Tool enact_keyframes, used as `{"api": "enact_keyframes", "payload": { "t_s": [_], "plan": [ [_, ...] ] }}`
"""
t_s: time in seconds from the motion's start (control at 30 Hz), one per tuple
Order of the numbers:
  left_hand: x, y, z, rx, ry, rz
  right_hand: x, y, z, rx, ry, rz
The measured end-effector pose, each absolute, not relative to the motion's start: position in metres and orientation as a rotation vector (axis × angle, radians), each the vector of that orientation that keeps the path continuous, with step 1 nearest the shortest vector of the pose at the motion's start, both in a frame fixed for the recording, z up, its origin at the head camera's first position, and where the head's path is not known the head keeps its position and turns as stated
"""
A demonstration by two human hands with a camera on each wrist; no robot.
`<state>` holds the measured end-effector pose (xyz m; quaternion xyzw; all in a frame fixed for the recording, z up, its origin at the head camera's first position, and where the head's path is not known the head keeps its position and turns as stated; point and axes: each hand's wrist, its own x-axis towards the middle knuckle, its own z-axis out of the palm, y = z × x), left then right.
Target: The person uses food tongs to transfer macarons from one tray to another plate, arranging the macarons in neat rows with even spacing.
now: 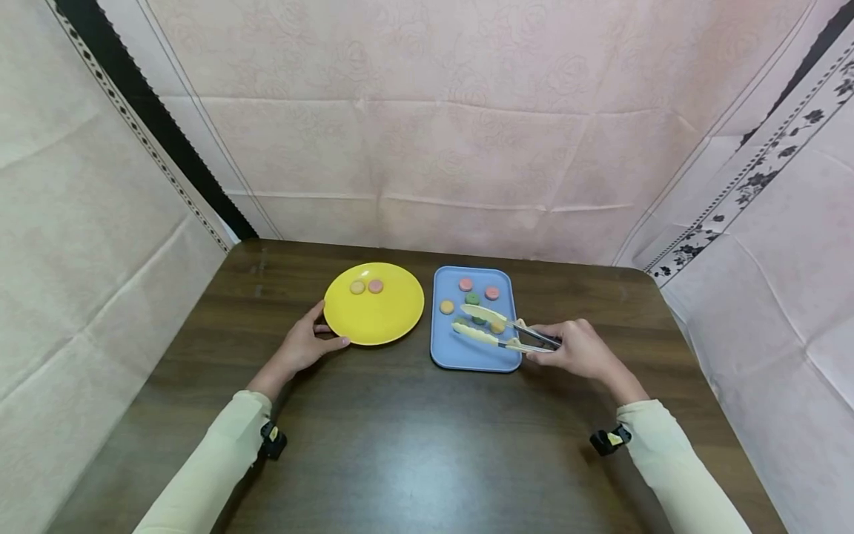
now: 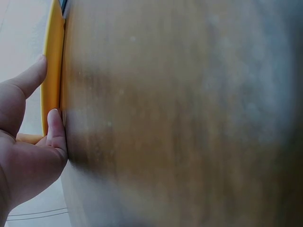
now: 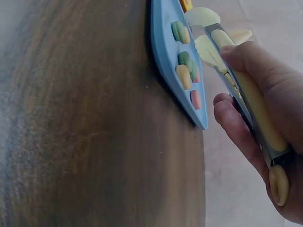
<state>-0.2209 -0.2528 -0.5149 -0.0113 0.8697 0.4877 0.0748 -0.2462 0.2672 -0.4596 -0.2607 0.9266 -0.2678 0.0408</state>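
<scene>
My left hand (image 1: 303,346) holds the near-left rim of a yellow plate (image 1: 376,322), thumb at the front and fingers at the side. Two small round pieces, a cream one (image 1: 356,287) and a pink one (image 1: 376,286), lie on the plate. With my right hand (image 1: 577,348) I grip metal tongs (image 3: 258,111) with cream tips and handle pads. Their spread tips (image 1: 482,314) hang over a blue tray (image 1: 467,357). Several pink, green and yellow pieces like macarons sit on it, including a pink one (image 1: 465,284) and a yellow one (image 1: 447,306); the tongs partly cover some.
Plate and tray stand side by side on a dark brown wooden table (image 1: 414,445), a narrow gap between them. Pale patterned cloth (image 1: 427,148) hangs behind the table and on both sides. Each wrist wears a small black camera (image 1: 272,441).
</scene>
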Motion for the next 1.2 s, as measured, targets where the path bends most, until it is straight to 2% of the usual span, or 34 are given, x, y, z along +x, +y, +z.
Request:
{"api": "enact_keyframes", "payload": {
  "t_s": [1.2],
  "plan": [
    [-0.219, -0.251, -0.512, -0.04, 2.597, 1.476, -0.24, 0.268, -0.477, -0.737, 2.809, -0.831]
  ]
}}
